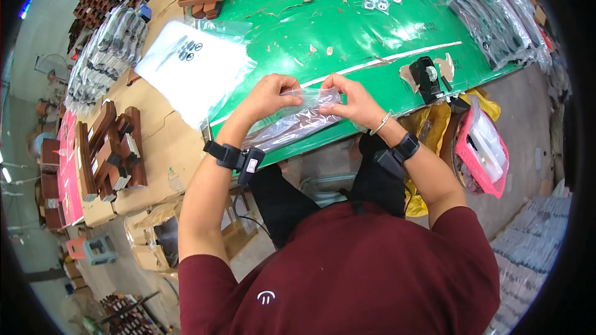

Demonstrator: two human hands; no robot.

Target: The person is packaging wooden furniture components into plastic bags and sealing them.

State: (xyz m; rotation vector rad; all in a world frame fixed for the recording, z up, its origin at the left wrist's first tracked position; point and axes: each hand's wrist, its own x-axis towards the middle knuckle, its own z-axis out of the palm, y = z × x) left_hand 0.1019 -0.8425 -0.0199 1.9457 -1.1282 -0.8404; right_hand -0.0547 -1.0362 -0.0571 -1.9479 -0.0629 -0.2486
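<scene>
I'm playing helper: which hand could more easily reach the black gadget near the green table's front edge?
Probably the right hand: it's nearer the black gadget, which lies to its right. The left hand is farther off. Both hands hold the clear bag.

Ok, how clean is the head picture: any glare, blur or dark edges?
Head view: glare on the green tabletop, strongest toward its far right; bright streaks across the clear plastic bag, partly masking its contents; left hand and right hand look fairly sharp; the background at far left looks softer; the corners fall to black.
</scene>
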